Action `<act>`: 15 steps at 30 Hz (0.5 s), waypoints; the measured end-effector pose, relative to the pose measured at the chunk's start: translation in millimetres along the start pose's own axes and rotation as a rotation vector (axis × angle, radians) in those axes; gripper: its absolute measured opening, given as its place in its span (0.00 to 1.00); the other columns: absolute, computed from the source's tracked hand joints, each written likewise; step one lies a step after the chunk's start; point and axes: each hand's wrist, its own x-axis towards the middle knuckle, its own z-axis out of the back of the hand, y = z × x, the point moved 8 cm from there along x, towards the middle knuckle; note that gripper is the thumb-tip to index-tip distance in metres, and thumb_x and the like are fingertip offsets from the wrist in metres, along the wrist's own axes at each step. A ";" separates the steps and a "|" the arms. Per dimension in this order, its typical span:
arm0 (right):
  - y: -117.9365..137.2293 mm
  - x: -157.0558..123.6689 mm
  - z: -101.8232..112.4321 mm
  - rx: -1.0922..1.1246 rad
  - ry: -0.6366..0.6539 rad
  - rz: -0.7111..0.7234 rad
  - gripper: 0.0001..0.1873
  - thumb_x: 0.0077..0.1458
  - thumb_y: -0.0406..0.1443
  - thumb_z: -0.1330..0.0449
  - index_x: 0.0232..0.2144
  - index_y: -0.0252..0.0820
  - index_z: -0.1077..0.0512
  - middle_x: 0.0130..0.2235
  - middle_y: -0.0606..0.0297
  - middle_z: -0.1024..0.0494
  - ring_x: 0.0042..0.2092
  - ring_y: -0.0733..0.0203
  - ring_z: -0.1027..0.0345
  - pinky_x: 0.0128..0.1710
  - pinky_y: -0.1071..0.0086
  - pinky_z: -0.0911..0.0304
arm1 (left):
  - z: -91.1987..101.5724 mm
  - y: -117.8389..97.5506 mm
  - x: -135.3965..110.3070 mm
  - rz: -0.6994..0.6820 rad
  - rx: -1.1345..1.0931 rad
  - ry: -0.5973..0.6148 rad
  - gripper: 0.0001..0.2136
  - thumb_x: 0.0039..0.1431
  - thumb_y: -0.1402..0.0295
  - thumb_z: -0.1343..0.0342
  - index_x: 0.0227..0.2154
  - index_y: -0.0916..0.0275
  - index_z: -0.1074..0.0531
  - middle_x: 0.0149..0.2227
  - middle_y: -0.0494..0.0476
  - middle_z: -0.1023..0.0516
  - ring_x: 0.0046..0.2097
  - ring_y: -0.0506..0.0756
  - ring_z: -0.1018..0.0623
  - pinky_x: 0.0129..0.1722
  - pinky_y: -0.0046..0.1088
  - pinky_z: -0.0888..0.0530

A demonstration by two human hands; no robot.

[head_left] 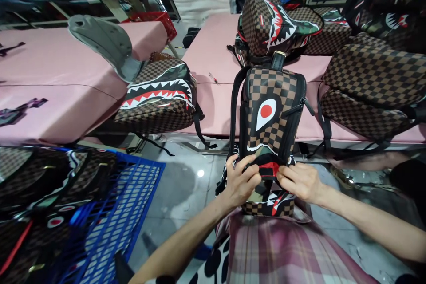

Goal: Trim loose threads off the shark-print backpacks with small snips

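A brown-and-black checkered backpack (pixel 271 86) with a white-and-red eye patch lies in front of me, its lower end at my lap and its handle end on the pink table. At its near part a red-edged opening or pocket shows a dark strip. My left hand (pixel 242 178) is closed on the left edge of that red part, fingers curled. On the opposite edge my right hand (pixel 297 182) pinches the red fabric between thumb and fingers. The exact edge under the fingertips is partly hidden.
A checkered shark-mouth bag (pixel 159 97) sits left, by a grey plastic chair (pixel 103 44). More checkered bags (pixel 376 84) lie right and at the back (pixel 266 22). A blue crate (pixel 133 195) holding bags stands lower left. The pink table (pixel 213 53) carries a small red tool.
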 end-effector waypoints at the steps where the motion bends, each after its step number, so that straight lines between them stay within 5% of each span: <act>1: -0.3 -0.5 -1.4 -0.001 0.014 -0.001 0.12 0.60 0.28 0.52 0.30 0.43 0.31 0.34 0.66 0.25 0.28 0.68 0.42 0.27 0.69 0.52 | 0.4 1.6 0.1 0.003 0.001 -0.008 0.10 0.53 0.81 0.53 0.26 0.59 0.33 0.32 0.48 0.24 0.53 0.54 0.30 0.54 0.43 0.45; 10: -7.0 6.3 0.8 0.027 0.002 -0.048 0.16 0.61 0.28 0.55 0.29 0.42 0.30 0.34 0.65 0.25 0.28 0.69 0.40 0.27 0.70 0.51 | -0.3 8.0 3.9 0.044 -0.009 -0.059 0.11 0.53 0.81 0.54 0.23 0.59 0.34 0.30 0.47 0.24 0.51 0.53 0.28 0.53 0.42 0.43; 15: -8.2 8.4 8.6 0.048 -0.047 -0.063 0.13 0.60 0.28 0.52 0.27 0.40 0.31 0.32 0.65 0.26 0.26 0.69 0.43 0.26 0.70 0.53 | 0.7 10.6 5.5 0.121 -0.033 -0.069 0.10 0.54 0.81 0.53 0.30 0.59 0.33 0.32 0.50 0.24 0.50 0.53 0.27 0.52 0.41 0.41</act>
